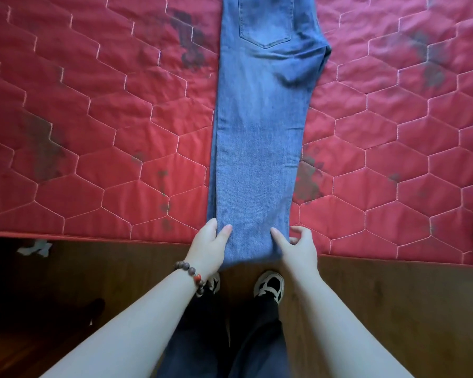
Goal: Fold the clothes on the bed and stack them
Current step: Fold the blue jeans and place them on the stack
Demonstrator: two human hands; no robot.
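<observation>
Nearest, the left hand (208,245) and right hand (298,249) pinch the hem of the jeans (260,137), fingers curled round each edge, probably to lift it into a fold. Beyond the fingers the jeans lie flat, legs doubled, along the red quilted bed (93,118); its edge overhangs the wooden floor (393,296).
</observation>
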